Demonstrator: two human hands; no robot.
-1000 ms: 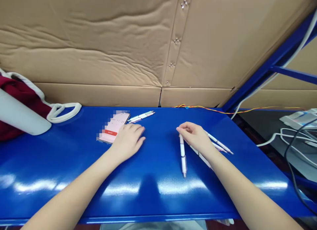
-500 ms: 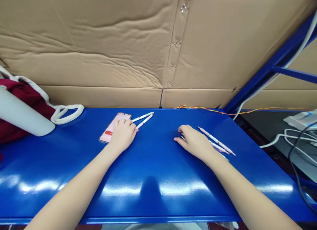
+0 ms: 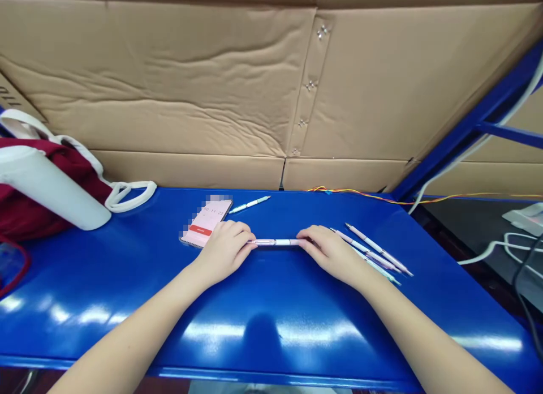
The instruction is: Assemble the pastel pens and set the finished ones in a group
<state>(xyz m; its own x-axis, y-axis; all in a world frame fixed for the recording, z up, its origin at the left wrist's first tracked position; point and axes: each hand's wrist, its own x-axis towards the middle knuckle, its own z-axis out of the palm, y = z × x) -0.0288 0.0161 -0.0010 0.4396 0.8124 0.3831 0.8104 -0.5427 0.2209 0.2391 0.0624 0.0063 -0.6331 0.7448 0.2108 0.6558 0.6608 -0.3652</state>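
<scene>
Pen [image 3: 275,242], white and pink, lies level across the middle of the blue metal shelf [image 3: 127,320], running left to right in the gap between the two hands. Fingers of the left hand [image 3: 224,251] meet its left end and those of the right hand [image 3: 331,252] its right end. Both hands are palm-down with their fingers drawn together; whether they pinch the pen or only touch it cannot be told. Just right of the right hand lies a loose bunch of pens [image 3: 373,252], angled toward the near right. The left hand overlaps the near corner of a smartphone [image 3: 207,221] with a pink screen, and a lone pen with pale green trim [image 3: 249,204] lies beyond it. Farther left, a white bottle [image 3: 46,184] lies tilted on a dark red cloth [image 3: 25,213], beside white rope handles [image 3: 129,197]. Orange and yellow wires [image 3: 360,197] run along the far edge, below a cardboard sheet [image 3: 169,88].
</scene>
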